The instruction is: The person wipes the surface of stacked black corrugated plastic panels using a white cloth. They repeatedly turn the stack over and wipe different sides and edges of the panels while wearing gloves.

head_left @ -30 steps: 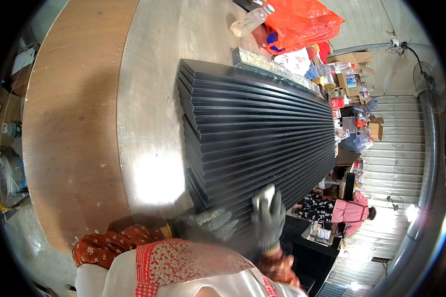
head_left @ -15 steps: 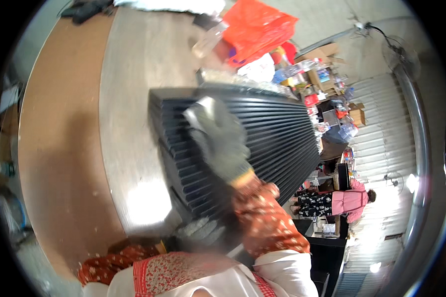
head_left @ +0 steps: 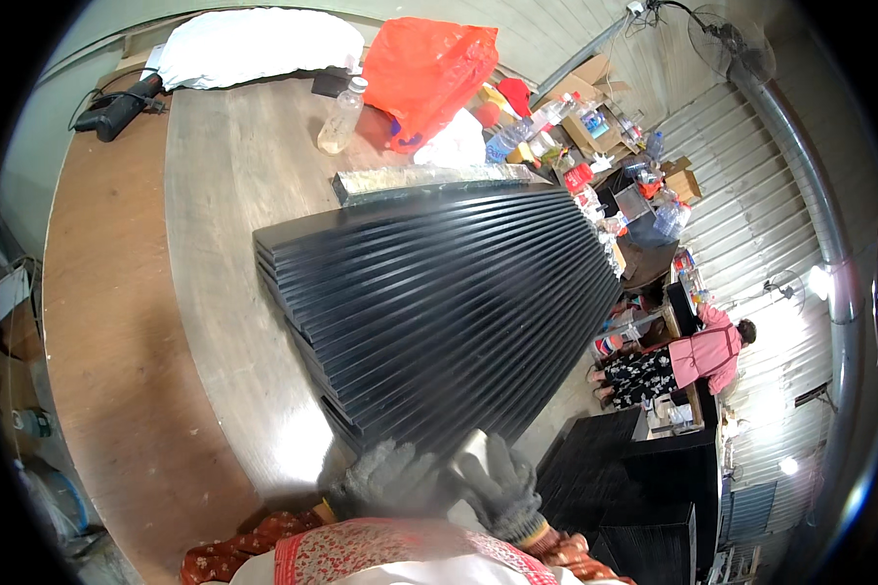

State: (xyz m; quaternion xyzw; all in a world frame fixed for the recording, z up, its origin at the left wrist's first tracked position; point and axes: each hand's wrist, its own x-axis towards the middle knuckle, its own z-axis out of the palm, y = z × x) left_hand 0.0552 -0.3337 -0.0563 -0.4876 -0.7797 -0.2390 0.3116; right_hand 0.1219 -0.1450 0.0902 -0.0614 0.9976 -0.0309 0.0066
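A stack of long black ribbed panels [head_left: 439, 302] lies on the table in front of me, its near end close to my body. My right hand [head_left: 502, 487], in a grey work glove, is at that near end and closed on a small whitish block [head_left: 472, 454]; whether it is a sponge or a sanding block I cannot tell. My left hand [head_left: 385, 480], gloved in grey too, is beside it at the near left corner of the panels. Its fingers are apart, with nothing visible in them.
A clear bottle [head_left: 342, 119], a red plastic bag [head_left: 424, 78] and a white sack [head_left: 259, 49] stand beyond the panels. A black power tool [head_left: 117, 109] with a cord sits far left. Another person [head_left: 702, 356] in pink stands at the right, near black panels [head_left: 615, 487].
My right hand has come back from the far left part of the panels to their near end, carrying the whitish block. The whole view has shifted slightly.
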